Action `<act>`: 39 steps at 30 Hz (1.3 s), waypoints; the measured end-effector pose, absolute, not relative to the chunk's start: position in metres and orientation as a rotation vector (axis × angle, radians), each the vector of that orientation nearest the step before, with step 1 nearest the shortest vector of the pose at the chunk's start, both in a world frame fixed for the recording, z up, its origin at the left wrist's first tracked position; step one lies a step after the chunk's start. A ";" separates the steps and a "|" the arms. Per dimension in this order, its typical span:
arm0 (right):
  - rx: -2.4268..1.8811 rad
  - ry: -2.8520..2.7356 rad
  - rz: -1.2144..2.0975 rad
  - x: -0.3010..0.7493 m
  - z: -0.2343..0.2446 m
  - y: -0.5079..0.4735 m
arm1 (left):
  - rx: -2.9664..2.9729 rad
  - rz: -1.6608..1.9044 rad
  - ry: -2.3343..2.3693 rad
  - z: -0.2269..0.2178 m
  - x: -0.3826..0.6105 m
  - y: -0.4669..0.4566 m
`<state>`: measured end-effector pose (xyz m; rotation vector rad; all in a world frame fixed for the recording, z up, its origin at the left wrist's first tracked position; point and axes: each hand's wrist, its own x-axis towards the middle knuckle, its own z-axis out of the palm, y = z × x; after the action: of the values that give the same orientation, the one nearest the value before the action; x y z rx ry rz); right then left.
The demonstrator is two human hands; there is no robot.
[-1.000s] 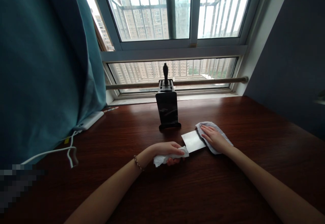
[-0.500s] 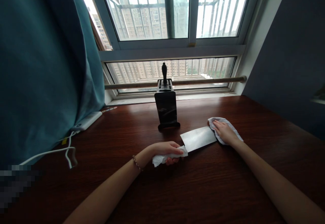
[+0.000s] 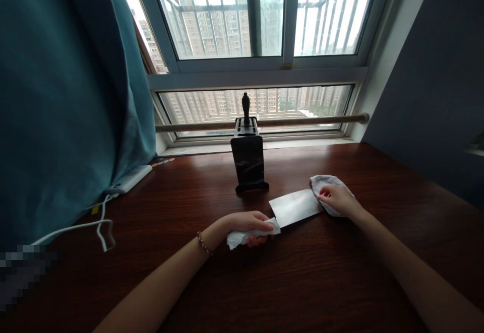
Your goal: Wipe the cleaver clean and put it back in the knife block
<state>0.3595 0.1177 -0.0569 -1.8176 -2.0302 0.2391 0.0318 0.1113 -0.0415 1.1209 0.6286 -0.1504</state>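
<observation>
A clock face centred on the flat metal blade (image 3: 297,207), with 12 toward the window (image 3: 257,77), sets the places. The blade sits over the dark wooden bench (image 3: 287,282), its long axis running roughly from 8 to 2 o'clock; whether it touches the wood cannot be told. Near 8 o'clock, the left hand (image 3: 251,222) has its grip closed around a crumpled white wrap (image 3: 238,239) at the blade's end; a beaded bracelet (image 3: 204,242) circles that wrist. At 3 o'clock, the right hand (image 3: 338,199) rests on a pale cloth (image 3: 325,182) beside the blade's far end, fingers curled in; I cannot tell whether that grip pinches the fabric. A black knife block (image 3: 247,161) stands upright between 10 and 11 o'clock, one dark handle (image 3: 245,106) rising from its top. Farther off, toward 10 o'clock, a white box (image 3: 130,179) lies beside the blue curtain (image 3: 68,96).
</observation>
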 end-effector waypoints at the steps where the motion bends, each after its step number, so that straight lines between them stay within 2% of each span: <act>1: -1.839 -2.047 0.315 0.362 -0.053 0.117 | 1.119 -0.154 0.630 -0.040 0.032 0.111; 8: -1.983 -2.183 0.821 0.377 -0.034 0.114 | 1.102 -0.138 0.629 -0.035 0.033 0.108; 14: -1.948 -2.239 0.788 0.379 -0.036 0.115 | 1.113 -0.129 0.624 -0.036 0.033 0.107; 21: -1.638 -1.734 1.134 0.370 -0.027 0.115 | 1.119 -0.143 0.634 -0.034 0.033 0.108; 24: -1.572 -1.879 1.064 0.355 -0.031 0.111 | 1.115 -0.144 0.632 -0.034 0.034 0.108; 30: -1.541 -2.276 0.636 0.338 -0.035 0.103 | 1.105 -0.150 0.635 -0.035 0.034 0.108; 35: -1.826 -2.324 0.243 0.343 -0.034 0.102 | 1.115 -0.145 0.623 -0.036 0.034 0.108; 39: -2.064 -2.222 0.111 0.349 -0.035 0.103 | 1.099 -0.143 0.631 -0.036 0.033 0.108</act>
<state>0.3494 0.1033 -0.0346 -2.0644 -2.2215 0.1110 0.0334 0.1081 -0.0364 1.0986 0.6308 -0.1429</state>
